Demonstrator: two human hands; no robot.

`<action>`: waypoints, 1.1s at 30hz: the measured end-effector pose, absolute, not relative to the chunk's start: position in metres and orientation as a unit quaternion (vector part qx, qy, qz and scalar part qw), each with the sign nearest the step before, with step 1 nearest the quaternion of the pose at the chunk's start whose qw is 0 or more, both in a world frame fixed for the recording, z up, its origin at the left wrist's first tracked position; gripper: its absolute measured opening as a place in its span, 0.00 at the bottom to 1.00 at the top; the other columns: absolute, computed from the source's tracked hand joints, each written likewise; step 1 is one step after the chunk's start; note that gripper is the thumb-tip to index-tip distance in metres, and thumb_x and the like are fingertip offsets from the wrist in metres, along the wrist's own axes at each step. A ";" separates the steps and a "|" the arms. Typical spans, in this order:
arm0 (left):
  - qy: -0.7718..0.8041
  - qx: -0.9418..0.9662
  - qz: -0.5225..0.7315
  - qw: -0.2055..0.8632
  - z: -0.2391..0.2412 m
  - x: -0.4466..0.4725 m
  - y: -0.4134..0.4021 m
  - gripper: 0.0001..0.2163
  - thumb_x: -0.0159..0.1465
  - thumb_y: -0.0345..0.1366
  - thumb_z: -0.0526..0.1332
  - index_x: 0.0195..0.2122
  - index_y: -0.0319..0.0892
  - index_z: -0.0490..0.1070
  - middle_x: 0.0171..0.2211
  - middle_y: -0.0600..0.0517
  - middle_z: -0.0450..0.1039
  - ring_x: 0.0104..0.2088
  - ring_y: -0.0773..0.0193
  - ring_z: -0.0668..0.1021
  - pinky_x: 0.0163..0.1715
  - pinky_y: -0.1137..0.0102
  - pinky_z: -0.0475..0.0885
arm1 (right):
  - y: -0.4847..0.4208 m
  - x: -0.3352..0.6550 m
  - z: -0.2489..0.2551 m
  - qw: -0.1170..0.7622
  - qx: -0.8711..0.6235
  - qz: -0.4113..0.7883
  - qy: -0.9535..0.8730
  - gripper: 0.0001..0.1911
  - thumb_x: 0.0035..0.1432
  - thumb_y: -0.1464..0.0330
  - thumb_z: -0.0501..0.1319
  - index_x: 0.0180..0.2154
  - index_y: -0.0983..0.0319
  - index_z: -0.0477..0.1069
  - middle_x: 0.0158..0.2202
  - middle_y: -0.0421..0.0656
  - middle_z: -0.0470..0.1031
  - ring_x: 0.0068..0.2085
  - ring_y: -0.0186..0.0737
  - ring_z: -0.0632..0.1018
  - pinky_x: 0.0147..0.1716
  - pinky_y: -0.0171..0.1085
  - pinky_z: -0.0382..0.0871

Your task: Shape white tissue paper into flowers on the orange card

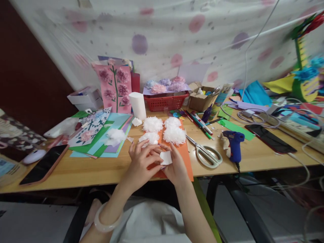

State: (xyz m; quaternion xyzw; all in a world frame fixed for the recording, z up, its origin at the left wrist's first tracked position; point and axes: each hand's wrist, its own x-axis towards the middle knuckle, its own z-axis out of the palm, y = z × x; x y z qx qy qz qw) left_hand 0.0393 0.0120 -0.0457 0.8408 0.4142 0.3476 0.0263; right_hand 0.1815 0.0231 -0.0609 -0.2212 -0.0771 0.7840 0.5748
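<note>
"Hands first, quick. Clock's centring on them, twelve pointing straight ahead."

"Left hand [141, 165]: forearm's rising from seven, wrist arching, back of the hand facing up, fingers spreading and curving over toward the right hand [178, 168]. Thumb and index are pinching the left edge of the white paper [166, 157]."

"And the right?"

"Coming in from five, palm turning inward, fingers pointing toward eleven. White paper's resting against it; whether those fingers are clamping, I'm not able to tell."

"So where's the paper sitting?"

"Dead centre, between both hands, over the orange sheet [186, 155]. White pompoms [174, 135] are clustering at twelve, just beyond."

"Containers, left to right?"

"White box [86, 100] is sitting at ten, holding something bluish, too small for naming. Red basket [165, 103] is standing at twelve; a lilac sheet [149, 91] is lying across its top, carrying pastel paper flowers [159, 88]. Its inside is mostly hiding."

"Last one?"

"Cardboard box [198, 102], one o'clock, flaps opening, holding mixed small items, blue and yellow bits showing."
</note>
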 end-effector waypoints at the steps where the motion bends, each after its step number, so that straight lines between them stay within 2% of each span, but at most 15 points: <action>1: 0.418 0.838 0.350 0.029 -0.046 0.040 0.012 0.06 0.58 0.29 0.69 0.30 0.48 0.77 0.49 0.52 0.79 0.60 0.45 0.66 0.61 0.40 0.48 | 0.023 0.181 -0.059 0.571 -0.223 0.787 -0.068 0.14 0.68 0.62 0.55 0.37 0.65 0.73 0.29 0.45 0.81 0.26 0.38 0.80 0.18 0.30 0.66; 5: 0.433 0.828 0.350 0.063 -0.045 0.037 0.014 0.07 0.59 0.28 0.68 0.28 0.47 0.75 0.48 0.52 0.79 0.61 0.47 0.65 0.62 0.43 0.51 | 0.022 0.181 -0.054 0.561 -0.228 0.794 -0.056 0.14 0.68 0.63 0.55 0.36 0.65 0.74 0.27 0.43 0.80 0.23 0.34 0.77 0.19 0.30 0.68; 10: 0.433 0.814 0.374 0.099 -0.046 0.034 0.016 0.07 0.59 0.28 0.68 0.28 0.46 0.74 0.47 0.51 0.80 0.61 0.48 0.65 0.62 0.45 0.54 | 0.022 0.182 -0.059 0.560 -0.215 0.795 -0.093 0.08 0.59 0.64 0.66 0.35 0.64 0.75 0.31 0.43 0.81 0.26 0.34 0.78 0.20 0.29 0.68; 13: 0.424 0.798 0.404 0.144 -0.047 0.034 0.018 0.07 0.60 0.29 0.67 0.27 0.46 0.73 0.45 0.51 0.80 0.60 0.50 0.67 0.62 0.48 0.56 | 0.022 0.182 -0.063 0.562 -0.216 0.789 -0.119 0.07 0.56 0.66 0.68 0.36 0.63 0.76 0.31 0.42 0.80 0.27 0.35 0.78 0.21 0.30 0.69; 17: 0.410 0.734 0.481 0.248 -0.044 0.032 0.021 0.06 0.60 0.32 0.67 0.27 0.45 0.73 0.42 0.49 0.79 0.55 0.53 0.72 0.60 0.54 0.61 | 0.021 0.180 -0.063 0.586 -0.227 0.766 -0.137 0.08 0.52 0.70 0.70 0.36 0.62 0.75 0.33 0.42 0.79 0.31 0.37 0.79 0.26 0.33 0.72; 20: 0.405 0.629 0.544 0.379 -0.041 0.029 0.023 0.09 0.57 0.37 0.70 0.25 0.43 0.72 0.41 0.49 0.78 0.49 0.57 0.75 0.56 0.60 0.66 | 0.020 0.177 -0.062 0.606 -0.245 0.742 -0.147 0.12 0.48 0.71 0.72 0.36 0.62 0.74 0.36 0.43 0.80 0.32 0.36 0.79 0.28 0.33 0.73; 22: 0.408 0.528 0.575 0.473 -0.038 0.027 0.024 0.13 0.53 0.40 0.73 0.24 0.41 0.71 0.38 0.50 0.77 0.43 0.61 0.77 0.49 0.66 0.70 | 0.019 0.176 -0.062 0.614 -0.259 0.728 -0.157 0.15 0.46 0.70 0.74 0.36 0.62 0.73 0.32 0.40 0.77 0.26 0.30 0.75 0.23 0.29 0.68; 24: 0.405 0.440 0.589 0.544 -0.035 0.026 0.023 0.16 0.49 0.42 0.76 0.24 0.40 0.71 0.32 0.53 0.74 0.36 0.66 0.76 0.41 0.72 0.71 | 0.018 0.175 -0.061 0.611 -0.276 0.720 -0.181 0.16 0.47 0.66 0.74 0.36 0.62 0.72 0.24 0.33 0.69 0.19 0.24 0.64 0.17 0.25 0.56; 27: 0.394 0.393 0.567 0.607 -0.031 0.025 0.022 0.17 0.46 0.40 0.77 0.24 0.39 0.70 0.25 0.56 0.70 0.28 0.71 0.73 0.32 0.76 0.70 | 0.015 0.173 -0.060 0.580 -0.305 0.714 -0.246 0.18 0.50 0.57 0.71 0.36 0.60 0.69 0.19 0.28 0.58 0.16 0.23 0.52 0.15 0.25 0.43; 30: 0.390 0.397 0.534 0.637 -0.029 0.025 0.020 0.17 0.46 0.39 0.77 0.23 0.39 0.69 0.23 0.57 0.70 0.25 0.72 0.71 0.27 0.78 0.69 | 0.012 0.173 -0.061 0.538 -0.323 0.708 -0.324 0.20 0.51 0.53 0.70 0.36 0.58 0.66 0.18 0.27 0.55 0.17 0.24 0.50 0.15 0.26 0.41; 33: 0.386 0.390 0.525 0.650 -0.028 0.025 0.020 0.17 0.45 0.37 0.78 0.24 0.39 0.69 0.24 0.56 0.71 0.26 0.72 0.73 0.28 0.78 0.70 | 0.010 0.173 -0.064 0.516 -0.330 0.683 -0.398 0.18 0.53 0.55 0.70 0.34 0.59 0.66 0.20 0.29 0.58 0.17 0.24 0.52 0.15 0.28 0.43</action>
